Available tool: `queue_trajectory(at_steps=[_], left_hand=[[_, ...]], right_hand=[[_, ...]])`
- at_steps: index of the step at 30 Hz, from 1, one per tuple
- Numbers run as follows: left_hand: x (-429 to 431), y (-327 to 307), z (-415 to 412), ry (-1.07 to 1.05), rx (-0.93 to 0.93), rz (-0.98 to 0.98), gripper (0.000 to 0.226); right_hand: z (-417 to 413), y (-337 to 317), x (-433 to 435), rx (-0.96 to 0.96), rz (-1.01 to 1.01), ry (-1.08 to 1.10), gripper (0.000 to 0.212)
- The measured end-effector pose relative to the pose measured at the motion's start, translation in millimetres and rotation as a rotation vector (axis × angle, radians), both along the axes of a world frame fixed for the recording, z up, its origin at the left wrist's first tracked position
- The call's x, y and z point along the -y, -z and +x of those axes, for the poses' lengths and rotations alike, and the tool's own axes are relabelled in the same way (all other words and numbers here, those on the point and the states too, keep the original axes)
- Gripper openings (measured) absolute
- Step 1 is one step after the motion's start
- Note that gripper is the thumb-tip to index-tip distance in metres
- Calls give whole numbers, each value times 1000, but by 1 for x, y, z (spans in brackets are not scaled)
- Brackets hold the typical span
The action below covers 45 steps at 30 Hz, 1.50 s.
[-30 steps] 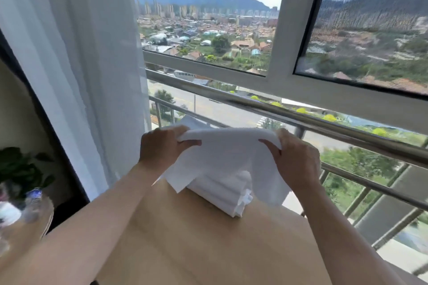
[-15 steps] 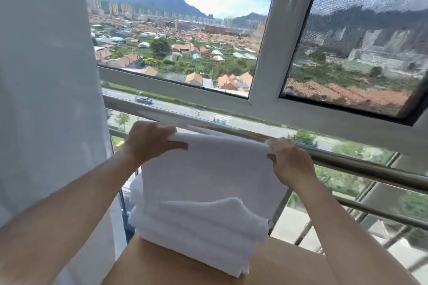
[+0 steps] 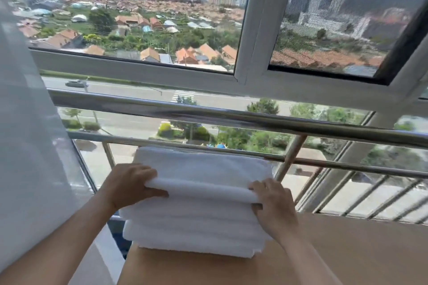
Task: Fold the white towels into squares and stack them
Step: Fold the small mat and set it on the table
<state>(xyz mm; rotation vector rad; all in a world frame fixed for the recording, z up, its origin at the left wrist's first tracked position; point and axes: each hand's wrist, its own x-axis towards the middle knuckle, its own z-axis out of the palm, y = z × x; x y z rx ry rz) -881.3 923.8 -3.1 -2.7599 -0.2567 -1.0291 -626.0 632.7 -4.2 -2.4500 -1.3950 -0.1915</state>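
Note:
A stack of folded white towels [image 3: 194, 233] sits on the far left corner of a light wooden table [image 3: 347, 250]. The top towel [image 3: 203, 173] lies folded flat on the stack. My left hand [image 3: 129, 186] grips its near left edge, thumb under the fold. My right hand [image 3: 274, 206] grips the near right corner, fingers on top and thumb tucked beneath. Both forearms reach in from the bottom of the view.
A steel railing [image 3: 231, 118] runs just behind the stack, with a large window [image 3: 250, 53] above it. A sheer white curtain [image 3: 27, 146] hangs at the left. The table stretches to the right of the stack.
The towel held up in the air has come down flat onto the stack. Both hands have lowered with it, and the view has moved closer to the stack.

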Motion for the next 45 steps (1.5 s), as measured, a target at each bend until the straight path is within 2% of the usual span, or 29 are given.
queue_trajectory(at_steps=[4, 7, 9, 12, 14, 17, 20, 22, 24, 27, 30, 32, 34, 37, 43, 45], left_hand=[[9, -1, -1, -73, -75, -88, 77], [22, -7, -4, -245, -81, -267, 78], [27, -7, -2, -397, -167, -397, 78], [26, -11, 4, -505, -253, -570, 84], [23, -14, 4, -535, -271, -670, 83], [18, -17, 0, -528, -314, -779, 82], [14, -21, 0, -498, -349, -780, 84], [13, -24, 4, -482, -399, -671, 88], [15, -29, 14, -436, -450, -570, 91], [24, -34, 32, -376, -516, -621, 76], [35, -28, 55, -356, -605, -620, 61], [43, -21, 70, -334, -680, -656, 66], [50, -11, 82, -342, -733, -659, 74], [52, 6, 83, -385, -680, -610, 74], [16, 18, 54, -533, -562, -526, 79], [4, 22, 43, -549, -528, -589, 79]], right_hand=[[2, 1, -4, -57, 35, 53, 30], [7, -3, -4, -77, -42, 20, 27], [12, -5, -3, -101, -84, -12, 26], [19, -7, -3, -143, -132, -35, 26], [19, -8, -3, -193, -86, -37, 25], [17, -11, -1, -368, 37, -21, 26], [25, -24, -2, -510, -74, -68, 23], [35, -34, -4, -632, -152, -83, 12], [41, -40, -10, -690, -177, -78, 12], [37, -39, -29, -613, -103, -50, 33], [24, -25, -56, -352, -58, -5, 40], [9, -13, -76, -255, -69, -45, 45], [-5, 0, -94, -266, -150, -79, 58], [-19, 15, -107, -245, -276, -50, 76], [-17, 19, -99, -251, -278, 144, 86], [-15, 19, -95, -256, -296, 191, 86]])
